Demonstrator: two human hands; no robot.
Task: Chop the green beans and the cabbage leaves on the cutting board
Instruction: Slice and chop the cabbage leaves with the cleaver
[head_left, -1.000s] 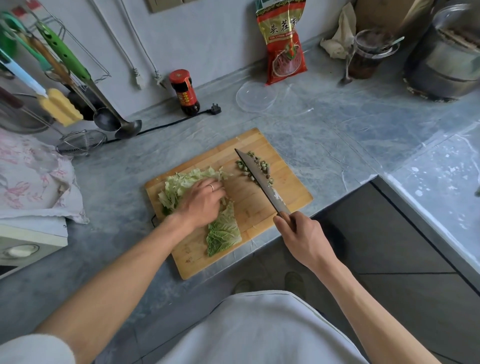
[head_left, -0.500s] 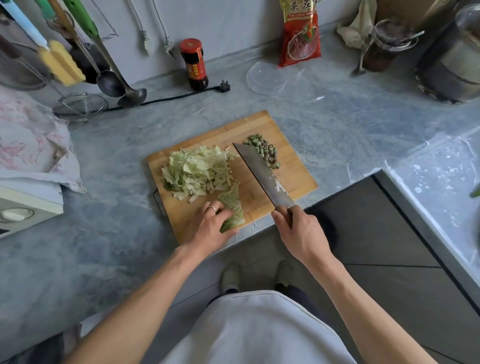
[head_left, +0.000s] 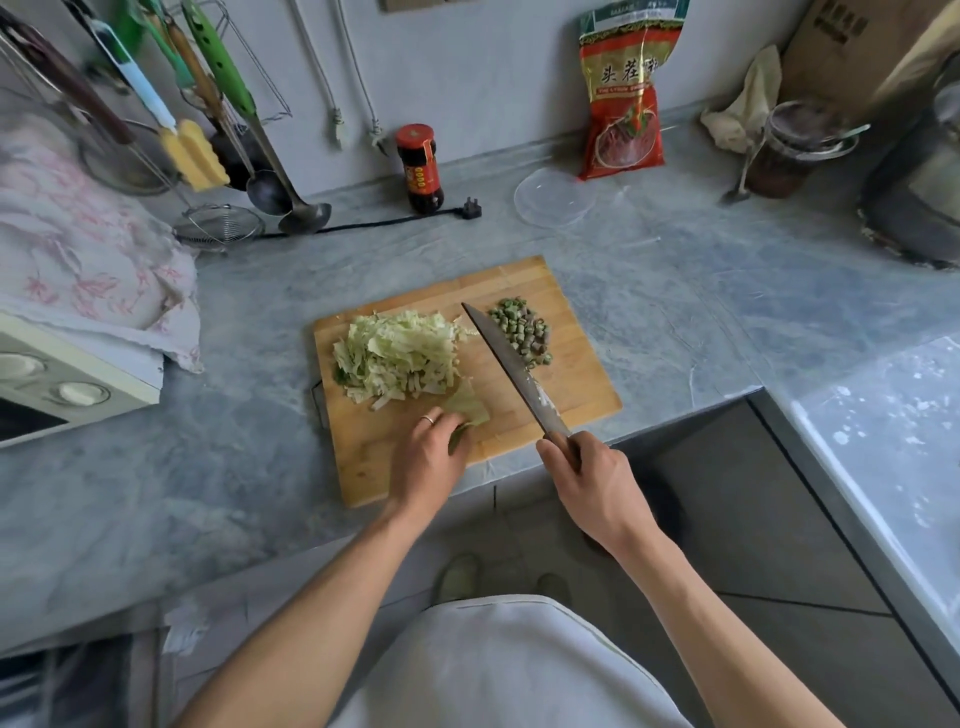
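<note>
Cabbage leaf stub (head_left: 470, 410), the last uncut piece, lies at the near middle of the cutting board (head_left: 582, 384), pinned under the curled fingers of the left hand (head_left: 428, 454). The right hand (head_left: 597, 486) is wrapped tight round the handle of the knife (head_left: 511, 371), whose blade slants across the board between two heaps: shredded cabbage (head_left: 397, 356) on the left and chopped green beans (head_left: 522, 330) on the right. The board sits at the front edge of a grey counter (head_left: 675, 291). Behind it stand a dark sauce bottle (head_left: 420, 169) and a red packet (head_left: 621, 104).
</note>
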